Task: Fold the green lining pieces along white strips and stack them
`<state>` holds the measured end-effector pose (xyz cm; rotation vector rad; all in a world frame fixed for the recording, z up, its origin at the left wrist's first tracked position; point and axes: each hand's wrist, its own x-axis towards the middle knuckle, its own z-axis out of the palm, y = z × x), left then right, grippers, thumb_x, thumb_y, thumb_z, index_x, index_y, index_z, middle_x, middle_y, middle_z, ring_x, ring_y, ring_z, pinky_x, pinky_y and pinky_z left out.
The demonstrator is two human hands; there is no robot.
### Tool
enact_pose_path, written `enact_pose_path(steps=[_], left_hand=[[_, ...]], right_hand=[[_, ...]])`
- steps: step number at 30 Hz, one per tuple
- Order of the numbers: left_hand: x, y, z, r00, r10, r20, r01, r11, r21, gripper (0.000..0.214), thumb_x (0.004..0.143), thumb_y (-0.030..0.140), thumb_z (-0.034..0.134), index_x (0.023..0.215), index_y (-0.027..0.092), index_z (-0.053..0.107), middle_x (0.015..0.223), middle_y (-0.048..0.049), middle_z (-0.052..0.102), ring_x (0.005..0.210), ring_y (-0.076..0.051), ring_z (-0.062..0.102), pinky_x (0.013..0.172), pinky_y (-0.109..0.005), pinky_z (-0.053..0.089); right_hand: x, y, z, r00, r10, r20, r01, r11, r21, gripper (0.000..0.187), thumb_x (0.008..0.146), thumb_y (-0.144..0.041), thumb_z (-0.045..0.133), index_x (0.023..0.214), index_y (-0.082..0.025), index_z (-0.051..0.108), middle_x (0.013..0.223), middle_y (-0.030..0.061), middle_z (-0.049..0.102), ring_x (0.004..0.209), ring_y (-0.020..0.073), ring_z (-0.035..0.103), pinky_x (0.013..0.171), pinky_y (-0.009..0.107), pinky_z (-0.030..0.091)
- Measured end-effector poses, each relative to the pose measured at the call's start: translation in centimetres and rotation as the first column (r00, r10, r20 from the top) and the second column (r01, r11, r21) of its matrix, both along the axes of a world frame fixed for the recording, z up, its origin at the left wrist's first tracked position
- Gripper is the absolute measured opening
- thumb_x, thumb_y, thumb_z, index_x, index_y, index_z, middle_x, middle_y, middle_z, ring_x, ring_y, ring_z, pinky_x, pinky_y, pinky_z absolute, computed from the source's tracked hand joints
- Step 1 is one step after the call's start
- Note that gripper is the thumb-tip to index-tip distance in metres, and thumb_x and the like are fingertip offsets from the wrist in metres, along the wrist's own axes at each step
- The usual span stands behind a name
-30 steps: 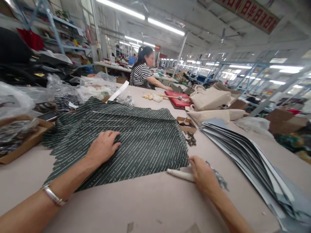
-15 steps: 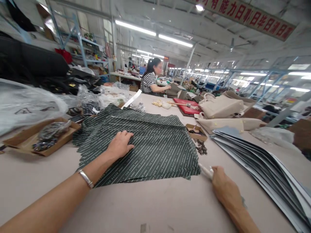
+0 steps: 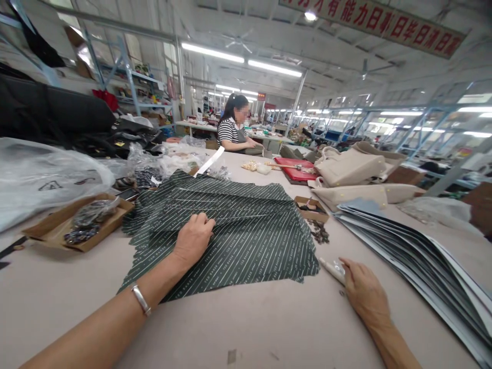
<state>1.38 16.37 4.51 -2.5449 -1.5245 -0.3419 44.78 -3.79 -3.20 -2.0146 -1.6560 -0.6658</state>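
Note:
A stack of dark green sheets with thin white stripes [image 3: 246,236] lies spread on the pale table [image 3: 246,328]. My left hand [image 3: 194,238] rests on the stack near its middle, fingers curled and pinching the top sheet into a small ridge. My right hand [image 3: 363,289] lies on the table just right of the stack's near corner, closed around a white stick-like tool [image 3: 331,269] whose tip points at that corner.
A fanned pile of grey sheets [image 3: 415,256] runs along the right. A small cardboard box [image 3: 310,207] with dark small parts beside it sits behind the stack. Cardboard tray [image 3: 80,225] and plastic bags lie left. Beige handbags [image 3: 351,169], a red case and a seated person in stripes are farther back.
My left hand's fingers went from flat to curled, pinching the top sheet. My right hand with the white tool drew back slightly from the stack's corner. The view shifted.

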Motion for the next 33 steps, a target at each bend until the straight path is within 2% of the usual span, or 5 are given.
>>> enact_pose_path(steps=[11, 17, 24, 29, 33], left_hand=[[-4.0, -2.5, 6.7, 0.986, -0.158, 0.061, 0.169, 0.941, -0.292, 0.022, 0.096, 0.029, 0.043, 0.086, 0.024, 0.063, 0.077, 0.0019, 0.064, 0.071, -0.018, 0.058, 0.063, -0.027, 0.037], [-5.5, -4.6, 11.8, 0.928, -0.201, 0.313, 0.371, 0.569, -0.734, 0.021, 0.088, 0.038, 0.048, 0.078, 0.021, 0.057, 0.074, 0.0032, 0.051, 0.071, -0.014, 0.046, 0.062, -0.020, 0.036], [-2.7, -5.4, 6.4, 0.977, -0.157, 0.145, 0.196, 0.389, -0.900, 0.013, 0.076, 0.033, 0.050, 0.082, 0.023, 0.055, 0.070, 0.0018, 0.054, 0.060, -0.016, 0.055, 0.048, -0.022, 0.039], [-1.7, -6.1, 2.7, 0.982, -0.183, 0.051, 0.122, 0.404, -0.907, 0.011, 0.080, 0.026, 0.051, 0.084, 0.022, 0.060, 0.071, 0.0006, 0.062, 0.058, -0.016, 0.058, 0.053, -0.025, 0.037], [-1.3, -6.2, 2.5, 0.971, -0.232, 0.051, 0.142, 0.396, -0.907, 0.014, 0.083, 0.031, 0.058, 0.094, 0.025, 0.065, 0.080, 0.0011, 0.067, 0.068, -0.016, 0.060, 0.059, -0.025, 0.037]], right_hand=[[-1.1, -0.2, 1.6, 0.932, 0.000, -0.363, 0.048, 0.991, 0.123, 0.035, 0.091, -0.045, 0.051, 0.098, -0.019, 0.073, 0.095, 0.0121, 0.075, 0.089, 0.0268, 0.067, 0.089, 0.041, 0.050], [-1.6, -0.3, 3.4, 0.774, -0.014, -0.633, 0.239, 0.932, 0.272, 0.040, 0.084, -0.052, 0.062, 0.097, -0.016, 0.070, 0.080, 0.0074, 0.073, 0.066, 0.0199, 0.066, 0.064, 0.034, 0.053], [-6.2, -1.4, 10.8, 0.433, 0.420, -0.798, 0.408, 0.698, 0.589, 0.028, 0.061, -0.026, 0.088, 0.082, -0.019, 0.070, 0.066, -0.0039, 0.062, 0.055, 0.0109, 0.060, 0.060, 0.027, 0.054], [-16.4, -3.6, 10.0, 0.153, 0.210, -0.966, -0.007, 0.977, 0.212, 0.020, 0.075, -0.032, 0.083, 0.084, -0.018, 0.073, 0.072, 0.0019, 0.071, 0.062, 0.0130, 0.068, 0.061, 0.024, 0.057], [-23.7, -4.6, 6.6, -0.010, -0.042, -0.999, -0.372, 0.928, -0.035, 0.018, 0.084, -0.036, 0.074, 0.085, -0.019, 0.073, 0.072, 0.0017, 0.071, 0.064, 0.0138, 0.067, 0.062, 0.024, 0.057]])
